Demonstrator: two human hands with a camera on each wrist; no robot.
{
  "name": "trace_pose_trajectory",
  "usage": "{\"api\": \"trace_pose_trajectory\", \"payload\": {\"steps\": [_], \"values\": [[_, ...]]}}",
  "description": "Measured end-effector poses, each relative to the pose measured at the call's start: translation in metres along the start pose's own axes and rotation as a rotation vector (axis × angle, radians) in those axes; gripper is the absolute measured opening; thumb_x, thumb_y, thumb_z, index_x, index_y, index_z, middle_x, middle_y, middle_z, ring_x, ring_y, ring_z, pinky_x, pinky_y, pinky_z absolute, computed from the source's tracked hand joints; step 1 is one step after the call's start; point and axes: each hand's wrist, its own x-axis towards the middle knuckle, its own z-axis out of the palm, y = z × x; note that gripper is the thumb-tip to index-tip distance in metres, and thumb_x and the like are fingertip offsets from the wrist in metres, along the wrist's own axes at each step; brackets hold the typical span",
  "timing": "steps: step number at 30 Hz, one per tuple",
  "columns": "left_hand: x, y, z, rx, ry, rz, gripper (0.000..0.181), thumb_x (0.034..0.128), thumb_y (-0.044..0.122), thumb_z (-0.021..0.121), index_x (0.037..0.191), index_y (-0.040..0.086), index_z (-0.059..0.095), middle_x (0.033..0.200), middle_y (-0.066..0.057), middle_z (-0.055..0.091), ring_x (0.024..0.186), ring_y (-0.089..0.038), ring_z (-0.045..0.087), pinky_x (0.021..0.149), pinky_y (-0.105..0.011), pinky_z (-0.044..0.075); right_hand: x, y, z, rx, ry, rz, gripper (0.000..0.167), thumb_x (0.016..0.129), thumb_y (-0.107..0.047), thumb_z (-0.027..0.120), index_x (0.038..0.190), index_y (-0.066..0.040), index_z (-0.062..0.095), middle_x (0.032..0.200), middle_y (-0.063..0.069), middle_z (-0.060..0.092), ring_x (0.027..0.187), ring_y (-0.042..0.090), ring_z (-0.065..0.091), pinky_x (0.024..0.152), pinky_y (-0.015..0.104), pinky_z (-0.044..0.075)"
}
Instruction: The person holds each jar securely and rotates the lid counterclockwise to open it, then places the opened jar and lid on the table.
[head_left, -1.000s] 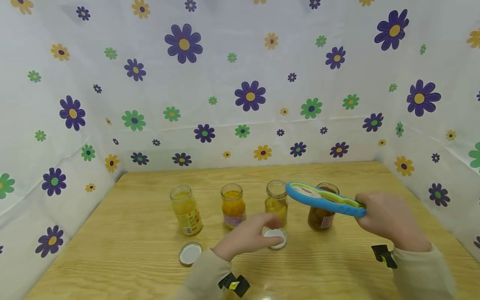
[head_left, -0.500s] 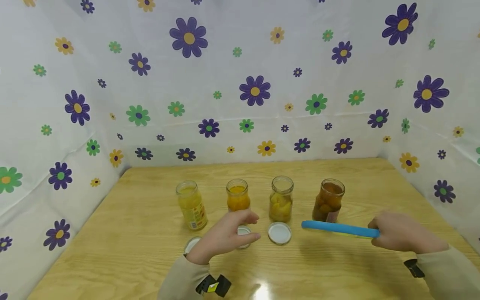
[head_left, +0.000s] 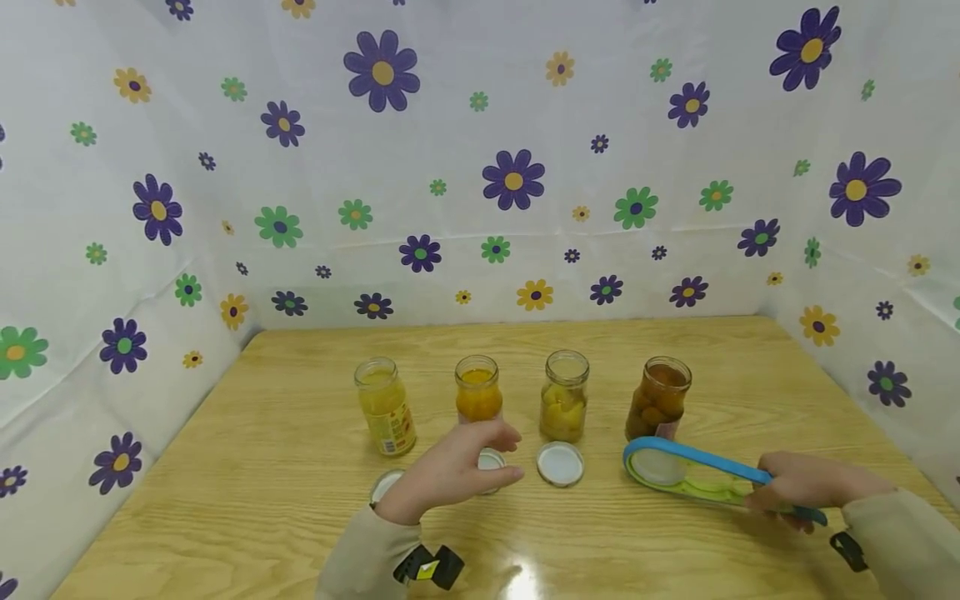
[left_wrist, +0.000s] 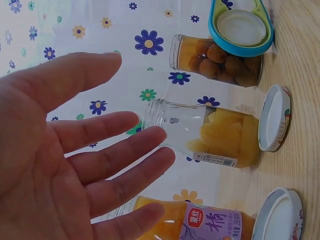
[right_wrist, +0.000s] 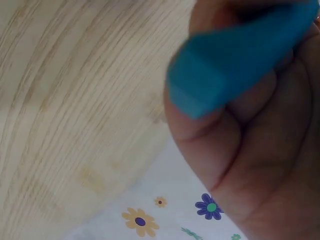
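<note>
My right hand (head_left: 817, 481) grips the handle of a blue and green jar opener (head_left: 705, 457), low over the table at the right. A pale round lid (left_wrist: 241, 28) sits inside its loop. Just behind stands an uncapped jar of dark round fruit (head_left: 651, 407). My left hand (head_left: 450, 468) hovers with loosely spread fingers, holding nothing. It partly covers a jar of orange fruit (head_left: 478, 398) and a white lid (head_left: 491, 460) in front of it. In the right wrist view, fingers wrap round the blue handle (right_wrist: 220, 70).
An open jar of yellow pieces (head_left: 564, 415) has an upturned lid (head_left: 560, 463) before it. Farther left is a tall yellow jar (head_left: 388, 421), its lid (head_left: 385, 483) partly behind my left wrist. Flowered cloth (head_left: 450, 167) encloses the wooden table (head_left: 300, 400).
My right hand has brought the jar opener down from beside the dark fruit jar, turning it so the loop and lid show. My left hand has shifted left, away from the yellow-piece jar's lid.
</note>
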Motion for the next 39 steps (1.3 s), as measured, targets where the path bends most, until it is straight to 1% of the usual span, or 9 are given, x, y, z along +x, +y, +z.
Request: {"api": "trace_pose_trajectory", "payload": {"steps": [3,6,10,16,18,23,26,33,39], "values": [[0.000,-0.001,-0.001,0.004,-0.002,0.003,0.034,0.0849,0.026,0.060,0.110,0.004,0.054,0.105,-0.007,0.058,0.100,-0.021,0.053,0.085,-0.037,0.043,-0.001,0.001,0.001,0.032,-0.021,0.001,0.025,0.085,-0.021,0.056,0.076,0.001,0.049,0.053,0.007,0.053,0.042,0.013,0.048,0.045,0.031,0.044],[0.001,-0.002,-0.003,-0.002,0.001,0.004,0.033,0.0852,0.025,0.059,0.110,0.003,0.053,0.106,-0.008,0.058,0.101,-0.021,0.053,0.085,-0.036,0.043,-0.002,0.001,0.002,0.056,-0.010,0.038,0.025,0.085,-0.020,0.055,0.077,0.000,0.044,0.055,0.009,0.053,0.042,0.014,0.049,0.045,0.029,0.043],[0.000,-0.002,-0.004,-0.008,-0.001,0.001,0.034,0.0855,0.025,0.059,0.111,0.003,0.053,0.106,-0.008,0.058,0.101,-0.021,0.053,0.085,-0.037,0.043,-0.002,-0.002,0.004,0.051,0.040,0.125,0.025,0.084,-0.018,0.056,0.078,-0.001,0.039,0.057,0.011,0.053,0.043,0.016,0.051,0.043,0.026,0.042],[-0.003,-0.005,-0.007,-0.021,0.014,-0.017,0.035,0.0863,0.024,0.058,0.113,0.001,0.052,0.108,-0.010,0.057,0.102,-0.023,0.053,0.085,-0.040,0.042,-0.001,-0.006,0.006,0.059,0.070,0.223,0.031,0.085,-0.026,0.056,0.078,-0.003,0.036,0.059,0.013,0.052,0.045,0.020,0.055,0.045,0.031,0.048],[-0.004,-0.006,-0.008,-0.021,0.025,-0.019,0.035,0.0862,0.024,0.058,0.113,0.002,0.052,0.107,-0.010,0.057,0.100,-0.023,0.053,0.085,-0.042,0.042,-0.001,-0.006,0.006,0.098,0.046,0.217,0.032,0.086,-0.027,0.054,0.078,-0.002,0.036,0.058,0.013,0.053,0.044,0.019,0.056,0.045,0.031,0.048],[-0.005,-0.006,-0.010,-0.012,0.033,-0.019,0.035,0.0859,0.026,0.058,0.111,0.002,0.053,0.105,-0.008,0.058,0.099,-0.023,0.053,0.084,-0.044,0.042,-0.001,-0.006,0.006,0.191,-0.036,0.147,0.030,0.088,-0.026,0.051,0.080,0.001,0.040,0.055,0.014,0.057,0.043,0.017,0.055,0.044,0.030,0.048],[-0.005,-0.006,-0.010,-0.013,0.030,-0.026,0.034,0.0860,0.026,0.058,0.111,0.003,0.053,0.105,-0.008,0.058,0.099,-0.023,0.053,0.084,-0.043,0.042,-0.001,-0.006,0.007,0.215,-0.051,0.147,0.029,0.088,-0.026,0.051,0.081,0.001,0.041,0.055,0.014,0.057,0.043,0.017,0.054,0.044,0.031,0.048],[-0.006,-0.003,-0.010,-0.004,0.019,-0.032,0.034,0.0866,0.025,0.057,0.112,0.003,0.053,0.107,-0.009,0.057,0.100,-0.023,0.052,0.084,-0.040,0.042,-0.001,-0.010,0.009,0.180,0.004,0.250,0.032,0.086,-0.026,0.054,0.082,-0.001,0.035,0.057,0.017,0.057,0.045,0.019,0.056,0.047,0.035,0.050],[-0.007,-0.003,-0.010,0.001,0.016,-0.034,0.035,0.0866,0.026,0.057,0.113,0.003,0.053,0.108,-0.009,0.057,0.101,-0.022,0.052,0.085,-0.040,0.042,-0.002,-0.012,0.008,0.107,0.019,0.279,0.030,0.085,-0.028,0.054,0.082,-0.003,0.037,0.060,0.015,0.055,0.046,0.021,0.056,0.048,0.033,0.050]]}}
